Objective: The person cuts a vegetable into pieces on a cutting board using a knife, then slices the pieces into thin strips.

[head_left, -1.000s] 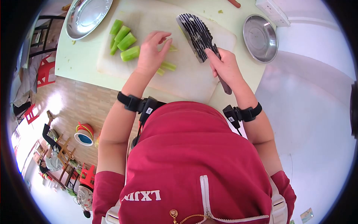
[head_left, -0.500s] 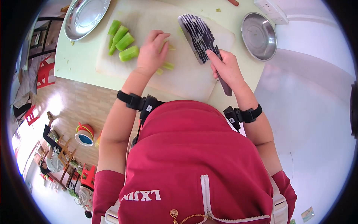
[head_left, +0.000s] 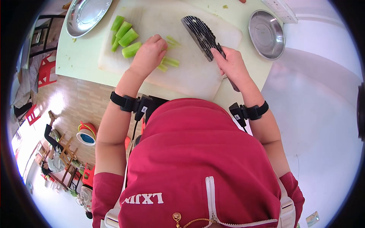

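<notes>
Left hand (head_left: 149, 53): over the board (head_left: 190, 81), fingers curled in and bunched, back of hand up, wrist a bit bent. Can't tell if it grips a piece; fingertips partly hidden. Left forearm runs up and slightly right from the elbow.

Right hand (head_left: 230, 65): closed around the knife (head_left: 199, 34) by its handle, thumb laid forward near the blade's base. Handle end sticks out below the hand, past the board's right edge. Blade is over the board, angled up and left, well apart from the left hand; can't tell if it touches the board. Right forearm slants up and left, elbow bent.

Green chunks (head_left: 127, 37) clustered on the board's left part, lowest one right by the left hand. Thin strips (head_left: 171, 61) on the board just right of the left hand, some near its fingertips, some below.

Board lies on the pale surface (head_left: 76, 57). Metal plate (head_left: 86, 17) upper left, metal bowl (head_left: 266, 34) upper right, both off the board. Black band on each forearm.
</notes>
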Demonstrator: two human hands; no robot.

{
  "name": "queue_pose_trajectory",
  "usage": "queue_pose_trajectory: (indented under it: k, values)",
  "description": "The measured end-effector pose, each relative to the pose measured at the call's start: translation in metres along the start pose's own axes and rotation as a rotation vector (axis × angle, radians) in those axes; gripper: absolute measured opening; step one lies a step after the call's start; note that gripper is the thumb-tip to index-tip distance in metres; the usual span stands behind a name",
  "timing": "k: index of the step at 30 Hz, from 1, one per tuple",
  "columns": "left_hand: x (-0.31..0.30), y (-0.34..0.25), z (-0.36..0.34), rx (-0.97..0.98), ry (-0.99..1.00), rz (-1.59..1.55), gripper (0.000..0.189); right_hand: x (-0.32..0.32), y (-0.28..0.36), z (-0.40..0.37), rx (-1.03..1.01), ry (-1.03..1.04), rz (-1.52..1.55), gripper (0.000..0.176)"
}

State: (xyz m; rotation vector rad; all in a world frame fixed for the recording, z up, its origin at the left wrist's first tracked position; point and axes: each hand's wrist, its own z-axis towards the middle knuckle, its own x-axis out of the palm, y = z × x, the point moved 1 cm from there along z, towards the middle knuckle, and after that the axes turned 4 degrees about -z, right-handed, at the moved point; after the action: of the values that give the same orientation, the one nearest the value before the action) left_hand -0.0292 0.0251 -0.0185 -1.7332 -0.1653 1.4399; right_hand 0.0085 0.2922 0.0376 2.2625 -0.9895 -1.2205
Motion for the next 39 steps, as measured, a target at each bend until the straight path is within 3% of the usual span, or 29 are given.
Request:
queue_pose_trajectory:
  k: [5, 7, 11, 12, 16, 19, 25, 39]
  values:
    - [-0.010, -0.006, 0.018, -0.140, 0.125, -0.146, 0.007, 0.003, -0.002, -0.003, -0.023, -0.031, -0.034, 0.036]
    - [-0.015, -0.011, 0.035, -0.007, 0.075, -0.126, 0.004, 0.004, -0.003, -0.003, -0.043, -0.044, -0.011, 0.035]
    - [-0.002, 0.002, 0.062, 0.051, 0.090, -0.091, 0.008, 0.005, -0.001, -0.005, -0.042, -0.051, -0.048, 0.035]
    - [0.002, 0.002, 0.064, 0.056, 0.017, -0.105, 0.010, 0.006, -0.003, -0.004, -0.047, -0.060, -0.068, 0.034]
    - [0.004, 0.003, 0.049, 0.097, -0.162, -0.010, 0.018, 0.006, -0.001, -0.005, -0.062, -0.079, -0.119, 0.034]
    - [0.014, -0.004, 0.026, 0.150, -0.137, 0.043, 0.022, 0.011, -0.007, -0.001, -0.174, -0.147, -0.212, 0.033]
    - [0.024, -0.011, 0.020, 0.166, -0.189, 0.098, 0.027, 0.008, 0.007, -0.007, -0.198, -0.094, -0.404, 0.033]
    - [0.035, -0.021, 0.015, 0.176, -0.218, 0.110, 0.034, 0.009, 0.023, -0.008, -0.329, -0.169, -0.459, 0.037]
